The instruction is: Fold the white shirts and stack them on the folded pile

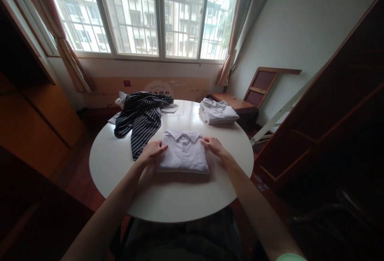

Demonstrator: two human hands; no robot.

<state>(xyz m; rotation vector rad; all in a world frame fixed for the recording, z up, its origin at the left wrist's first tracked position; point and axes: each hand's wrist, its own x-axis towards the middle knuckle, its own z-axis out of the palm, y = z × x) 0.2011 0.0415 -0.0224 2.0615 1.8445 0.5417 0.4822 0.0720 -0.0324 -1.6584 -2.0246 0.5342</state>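
Note:
A white collared shirt, folded into a neat rectangle with its collar at the far side, lies flat on the round white table. My left hand is closed on the shirt's left edge, thumb on top. On the opposite side, my right hand pinches the right edge just below the collar. Beyond my left hand lies a crumpled black garment with white stripes, on top of some white cloth. A stack of folded white shirts rests at the table's far right.
A wooden chair stands behind the table on the right, near a white stepladder. Dark red wooden panels lean in from the right. A long cardboard box sits under the barred window.

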